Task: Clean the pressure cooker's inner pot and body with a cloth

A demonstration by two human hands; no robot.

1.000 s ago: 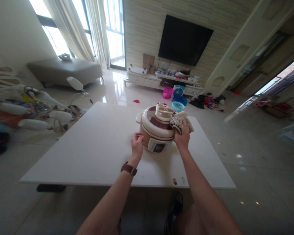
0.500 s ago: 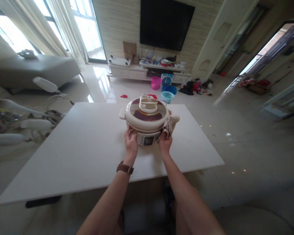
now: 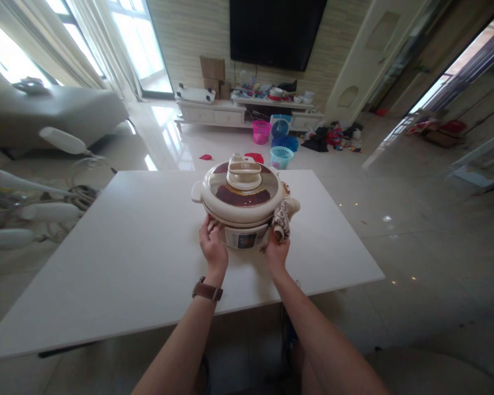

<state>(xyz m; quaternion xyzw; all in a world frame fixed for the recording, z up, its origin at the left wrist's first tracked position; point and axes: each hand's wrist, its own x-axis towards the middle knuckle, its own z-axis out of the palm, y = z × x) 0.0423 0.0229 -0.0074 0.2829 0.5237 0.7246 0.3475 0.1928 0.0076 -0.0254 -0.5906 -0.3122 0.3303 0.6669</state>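
Observation:
A cream electric cooking pot with a glass lid, a large knob and a front control panel is at the middle of the white table. My left hand curls against the pot's lower left side, its fingertips partly hidden under the rim. On the other side, my right hand is closed around a brown-and-white patterned cloth, pressed to the pot's lower right side. Dark reddish-brown patches show on the lid glass. I cannot tell whether the pot's base touches the table.
Beyond the table, a pink basket and a light-blue basket stand on the tiled floor. A low cabinet carries clutter beneath a television. White-ended lamp arms lie at the left.
The pot, both hands and the cloth appear slightly lower and larger, with the pot a little further left. My left fingers look more spread. The view has tilted down somewhat.

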